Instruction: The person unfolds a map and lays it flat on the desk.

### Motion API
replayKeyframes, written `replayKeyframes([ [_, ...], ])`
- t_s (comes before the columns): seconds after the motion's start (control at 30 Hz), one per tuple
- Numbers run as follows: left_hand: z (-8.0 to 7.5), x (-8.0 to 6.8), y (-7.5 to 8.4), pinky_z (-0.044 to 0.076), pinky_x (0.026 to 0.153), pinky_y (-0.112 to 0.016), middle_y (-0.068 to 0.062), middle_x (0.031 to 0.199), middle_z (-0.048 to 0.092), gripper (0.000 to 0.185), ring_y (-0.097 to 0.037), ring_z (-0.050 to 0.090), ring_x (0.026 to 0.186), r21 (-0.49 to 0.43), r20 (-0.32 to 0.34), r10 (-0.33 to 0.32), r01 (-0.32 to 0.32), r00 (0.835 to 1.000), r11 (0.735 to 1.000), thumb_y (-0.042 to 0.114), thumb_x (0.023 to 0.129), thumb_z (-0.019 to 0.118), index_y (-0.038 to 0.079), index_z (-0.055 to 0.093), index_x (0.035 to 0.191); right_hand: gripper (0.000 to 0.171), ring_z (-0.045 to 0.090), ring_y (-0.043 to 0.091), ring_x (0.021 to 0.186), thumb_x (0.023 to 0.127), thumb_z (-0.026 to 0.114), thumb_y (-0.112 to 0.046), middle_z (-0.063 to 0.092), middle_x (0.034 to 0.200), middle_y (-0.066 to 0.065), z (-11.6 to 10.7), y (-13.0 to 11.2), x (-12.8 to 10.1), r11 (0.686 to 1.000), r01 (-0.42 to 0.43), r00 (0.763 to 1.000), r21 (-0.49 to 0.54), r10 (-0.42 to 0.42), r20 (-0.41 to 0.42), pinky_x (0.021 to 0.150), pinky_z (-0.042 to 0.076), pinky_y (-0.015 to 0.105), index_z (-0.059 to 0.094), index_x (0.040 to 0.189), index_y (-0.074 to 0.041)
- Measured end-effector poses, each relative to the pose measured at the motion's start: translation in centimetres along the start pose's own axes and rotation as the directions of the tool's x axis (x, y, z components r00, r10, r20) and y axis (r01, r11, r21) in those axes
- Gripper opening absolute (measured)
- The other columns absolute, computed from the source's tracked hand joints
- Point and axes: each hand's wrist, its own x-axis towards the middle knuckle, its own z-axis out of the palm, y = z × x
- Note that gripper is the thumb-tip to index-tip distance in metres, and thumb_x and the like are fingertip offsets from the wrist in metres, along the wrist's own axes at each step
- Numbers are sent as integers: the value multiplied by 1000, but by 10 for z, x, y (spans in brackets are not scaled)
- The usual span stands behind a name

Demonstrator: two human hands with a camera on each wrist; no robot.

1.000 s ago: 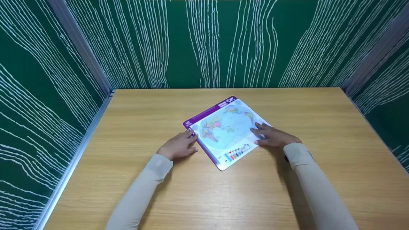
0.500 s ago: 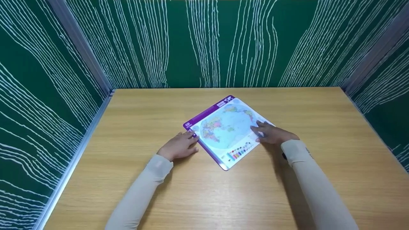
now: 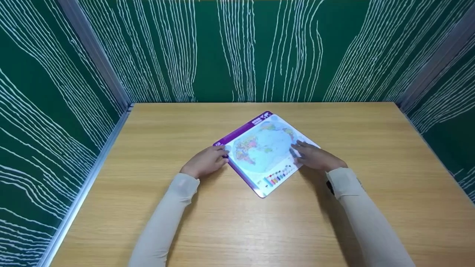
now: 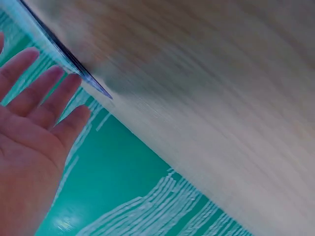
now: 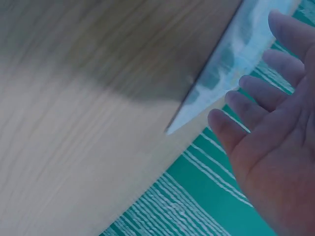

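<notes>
A purple-edged world map point(image 3: 265, 146) lies askew on the bench point(image 3: 167, 126), one corner just short of its far edge, midway between the side edges. At the map's left corner is the left hand point(image 3: 207, 161), at its right the right hand point(image 3: 321, 155), fingers extended and separated; fingertip contact is unclear. White-streaked green panels point(image 3: 207, 52) rise beyond.

A pale wood-grain tabletop point(image 3: 167, 126) is enclosed by a green back panel point(image 3: 209, 55), a left side panel point(image 3: 33, 96) and a right side panel point(image 3: 454, 144), all streaked with wavy white lines. Grey posts stand at the left corner point(image 3: 92, 52) and right corner point(image 3: 432, 59), and a pale rail point(image 3: 79, 194) borders the table's left edge. Light leaves a soft whitish sheen point(image 3: 259, 226) on the near, central wood.
</notes>
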Motion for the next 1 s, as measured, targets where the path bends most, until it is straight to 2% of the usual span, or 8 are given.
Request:
replayKeyframes([
  [0.07,-2,2,-3,26,118,-44,1,155,36,47,-22,30,145,-38,-12,-52,51,999,998,41,99,48,23,49,142,62,11,41,147,100,49,-34,14,161,16,0,-4,-1,1000,13,1000,-7,-13,-22,115,19,60,22,154,-19],
  [0.17,-5,6,-6,26,118,-44,0,157,33,49,-23,28,146,-76,-30,-89,86,996,993,42,98,49,25,46,144,63,15,40,147,100,49,-35,18,160,15,3,-11,-3,1000,14,998,-16,-15,-59,115,22,58,24,154,-16],
  [0.4,-10,18,-8,23,119,-47,3,159,26,54,-22,22,148,-126,-9,-170,167,985,978,45,98,48,31,35,149,65,26,35,145,97,52,-43,30,157,12,18,-29,-10,999,1,993,-39,-6,-121,114,28,54,30,151,-13],
  [0.57,-11,26,-7,20,120,-46,4,161,22,55,-21,18,149,-113,-7,-189,187,982,976,46,98,46,33,32,150,69,27,37,144,96,51,-49,30,157,14,30,-43,-15,998,-9,990,-62,0,-138,112,30,54,32,151,-12],
  [0.7,-13,31,-5,19,120,-47,5,161,20,55,-21,17,150,-118,0,-206,205,978,972,47,98,46,34,31,150,71,26,40,143,96,51,-49,26,157,19,41,-53,-20,995,24,988,-94,-38,-150,111,31,55,32,150,-7],
  [0.87,-12,39,-4,18,121,-44,2,162,20,55,-21,17,150,-61,21,-169,170,985,984,45,100,43,30,29,151,73,25,48,140,95,55,-44,25,154,28,55,-64,-25,986,116,973,-118,-136,-186,111,29,59,34,146,4],
  [1.0,-12,44,-4,18,121,-43,1,161,20,55,-21,17,149,-35,40,-170,171,985,985,43,100,41,28,28,152,72,23,52,140,95,57,-40,24,153,31,63,-74,-26,984,130,972,-124,-151,-179,111,26,64,34,145,6],
])
